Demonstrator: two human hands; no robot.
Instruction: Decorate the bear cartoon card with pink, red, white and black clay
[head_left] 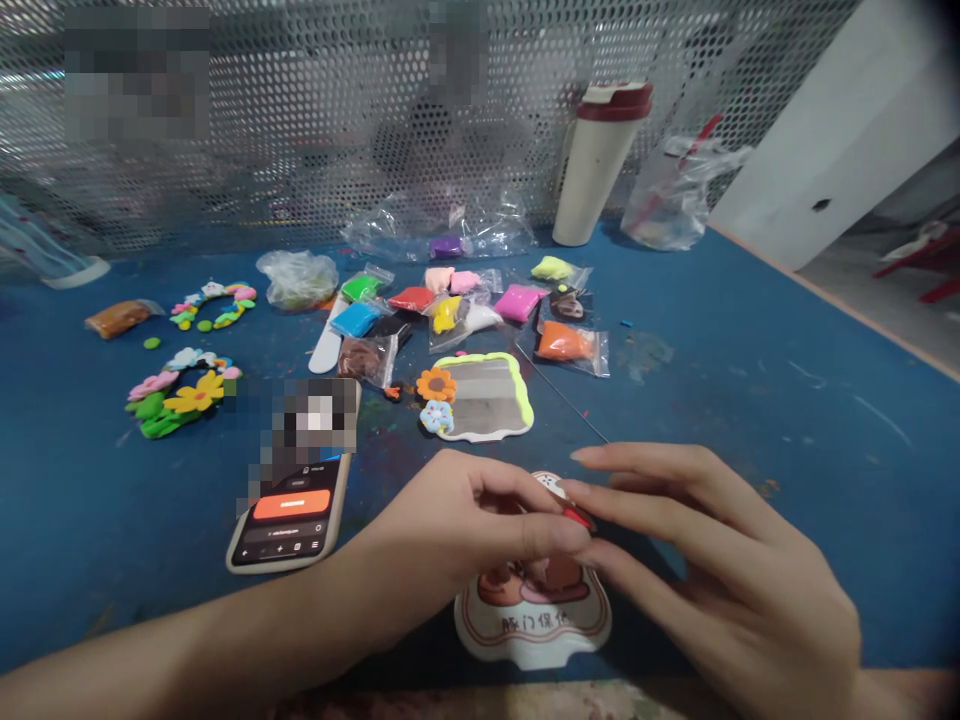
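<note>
Both hands work close together at lower centre of the frame, over a white-rimmed plaque (532, 640) with a molded clay design and raised lettering. The work in hand is fine shaping of a small white-and-red clay piece (570, 505), which sits just above the plaque's top edge. The fingers hide most of it, so its form is hard to read, though it looks attached to the plaque's rim. The left hand (472, 520) reaches in from the lower left, forearm low across the bench (697, 340), its thumb and fingers pressed together in a pinch at the piece. The right hand (720, 570) comes from the lower right with its fingers slightly spread, the index tip on the piece's red edge; whether its thumb closes behind cannot be told. At upper centre, packets of colored modeling clay (562, 345) lie around a mirror with a lime-green clay frame (484, 398). A phone (289, 525) lies left of the hands.
</note>
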